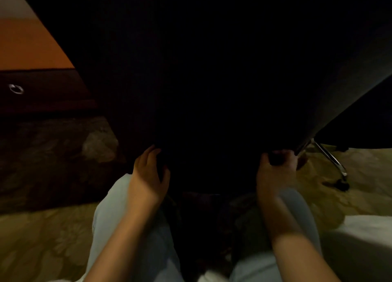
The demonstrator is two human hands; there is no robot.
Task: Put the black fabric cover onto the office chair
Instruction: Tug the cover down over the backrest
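The black fabric cover point(207, 74) fills most of the view, stretched over the back of the office chair and very dark. My left hand point(148, 173) grips the cover's lower edge on the left, fingers curled into the fabric. At the lower right, my right hand point(275, 171) holds the other part of that edge, fingers wrapped round a fold of cloth. A chrome leg of the chair base point(331, 158) with a dark caster point(341, 185) shows at the right below the cover. The seat and the rest of the chair are hidden.
A dark wooden desk point(42, 86) with an orange top and a round metal drawer pull point(16, 89) stands at the left. Patterned carpet point(46, 228) covers the floor. My knees in light trousers point(118, 207) lie below the hands. Something white point(369, 224) lies at the lower right.
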